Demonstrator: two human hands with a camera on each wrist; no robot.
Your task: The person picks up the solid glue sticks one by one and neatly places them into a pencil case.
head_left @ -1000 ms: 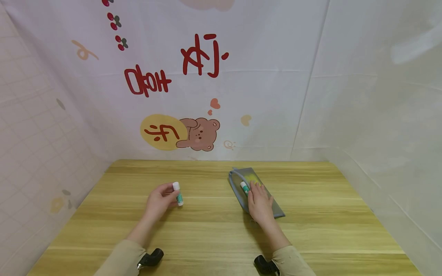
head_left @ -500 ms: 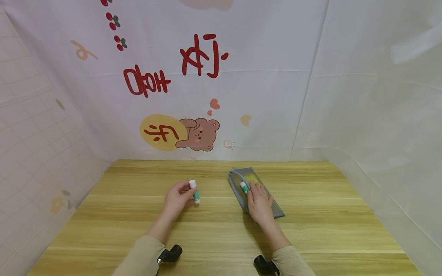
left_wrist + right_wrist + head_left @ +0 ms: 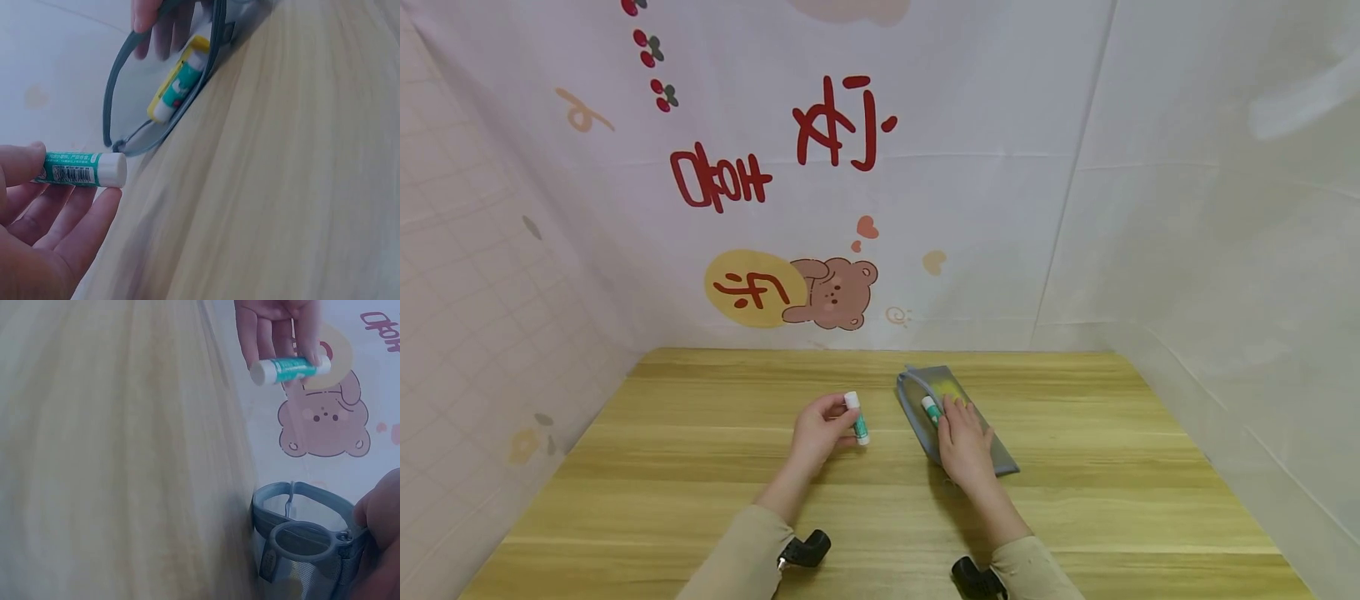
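Observation:
My left hand (image 3: 820,435) pinches a green-and-white glue stick (image 3: 857,419) between thumb and fingers, just left of a grey zip pouch (image 3: 1003,458). Its printed barcode side shows in the left wrist view. The pouch lies on the table with its mouth gaping toward the left hand. My right hand (image 3: 966,442) lies over the pouch and grips its upper edge, fingers on the see-through mesh and thumb at the rim. Inside lie a second glue stick (image 3: 181,87) and a yellow object (image 3: 199,44), partly hidden, whose kind I cannot tell.
The wood-grain table (image 3: 700,383) meets a white printed cloth (image 3: 985,167) at its back edge, with more cloth along both sides. A black wrist device (image 3: 808,550) sits at the left sleeve, and another black device (image 3: 976,577) at the right.
My left hand has moved right across the table with the glue stick, closing in on the pouch mouth. The right hand and the pouch have stayed in place.

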